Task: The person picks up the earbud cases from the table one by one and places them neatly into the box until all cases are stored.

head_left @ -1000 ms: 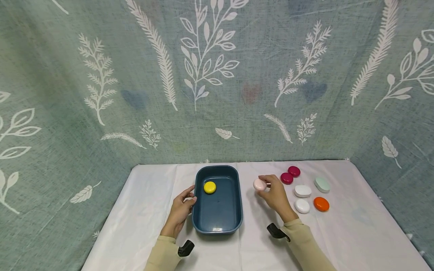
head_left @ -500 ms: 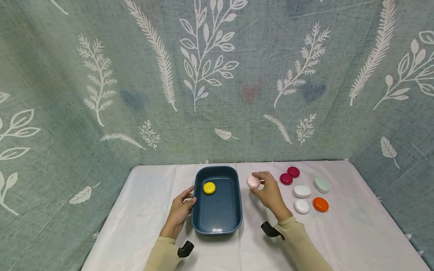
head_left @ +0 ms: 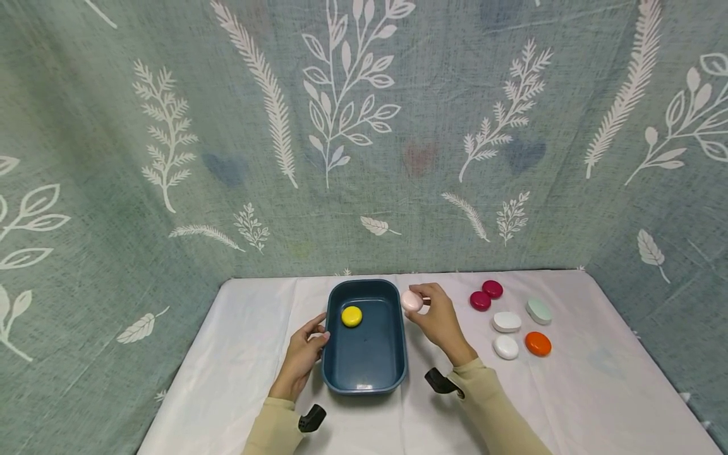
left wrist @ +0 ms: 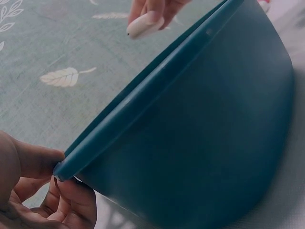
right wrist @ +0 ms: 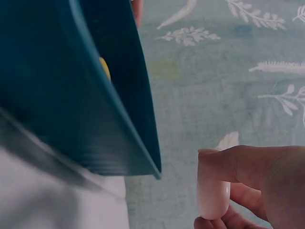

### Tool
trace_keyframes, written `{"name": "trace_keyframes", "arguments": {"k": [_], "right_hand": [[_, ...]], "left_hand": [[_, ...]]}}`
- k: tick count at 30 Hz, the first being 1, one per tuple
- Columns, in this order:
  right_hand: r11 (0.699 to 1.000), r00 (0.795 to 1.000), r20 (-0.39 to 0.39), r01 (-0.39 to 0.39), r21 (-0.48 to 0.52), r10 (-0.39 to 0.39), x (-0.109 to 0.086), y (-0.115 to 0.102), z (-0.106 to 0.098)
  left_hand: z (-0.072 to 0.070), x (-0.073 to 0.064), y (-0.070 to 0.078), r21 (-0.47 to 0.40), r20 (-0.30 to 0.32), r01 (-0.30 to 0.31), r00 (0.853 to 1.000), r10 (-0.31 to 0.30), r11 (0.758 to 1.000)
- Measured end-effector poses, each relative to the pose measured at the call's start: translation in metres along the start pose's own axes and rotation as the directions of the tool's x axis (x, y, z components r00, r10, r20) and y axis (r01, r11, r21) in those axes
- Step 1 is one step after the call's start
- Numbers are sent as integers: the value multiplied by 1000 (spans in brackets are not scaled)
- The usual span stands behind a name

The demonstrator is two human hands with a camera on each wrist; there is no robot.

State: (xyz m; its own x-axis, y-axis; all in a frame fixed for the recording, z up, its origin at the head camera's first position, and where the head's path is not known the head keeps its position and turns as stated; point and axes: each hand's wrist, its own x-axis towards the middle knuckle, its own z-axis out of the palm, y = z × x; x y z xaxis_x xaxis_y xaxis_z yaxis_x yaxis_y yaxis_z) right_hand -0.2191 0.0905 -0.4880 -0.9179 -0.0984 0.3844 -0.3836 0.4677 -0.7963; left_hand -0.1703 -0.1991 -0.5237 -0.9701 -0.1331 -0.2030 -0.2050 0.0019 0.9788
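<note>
My right hand (head_left: 441,323) pinches a pale pink round soap bar (head_left: 412,301) between thumb and fingers, held up at the right rim of a dark blue plastic tub (head_left: 365,361). Seen from the right wrist, the pink soap (right wrist: 214,198) is edge-on, apart from the tub wall (right wrist: 62,90). A yellow round soap bar (head_left: 351,316) lies inside the tub, toward its upper left. At the tub's left side, my left hand (head_left: 303,354) grips the rim; the left wrist view shows thumb and fingers (left wrist: 76,200) on either side of it.
To the right on the white cloth (head_left: 603,392) lie two crimson soap bars (head_left: 480,301), a white oval one (head_left: 507,322), a white round one (head_left: 505,347), a pale green one (head_left: 538,311) and an orange one (head_left: 538,344). A patterned green curtain (head_left: 364,208) hangs behind.
My right hand has carried the pink soap bar leftward, from the cloth area right of the tub to the tub's right rim. My left hand and the tub have stayed put.
</note>
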Motion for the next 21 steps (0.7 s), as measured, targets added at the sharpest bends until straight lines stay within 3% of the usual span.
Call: {"name": "trace_keyframes", "arguments": {"k": [21], "right_hand": [[997, 997, 48, -63, 48, 61, 10, -20, 28]], "left_hand": [[0, 0, 0, -1, -2, -14, 1000, 14, 1000]]}}
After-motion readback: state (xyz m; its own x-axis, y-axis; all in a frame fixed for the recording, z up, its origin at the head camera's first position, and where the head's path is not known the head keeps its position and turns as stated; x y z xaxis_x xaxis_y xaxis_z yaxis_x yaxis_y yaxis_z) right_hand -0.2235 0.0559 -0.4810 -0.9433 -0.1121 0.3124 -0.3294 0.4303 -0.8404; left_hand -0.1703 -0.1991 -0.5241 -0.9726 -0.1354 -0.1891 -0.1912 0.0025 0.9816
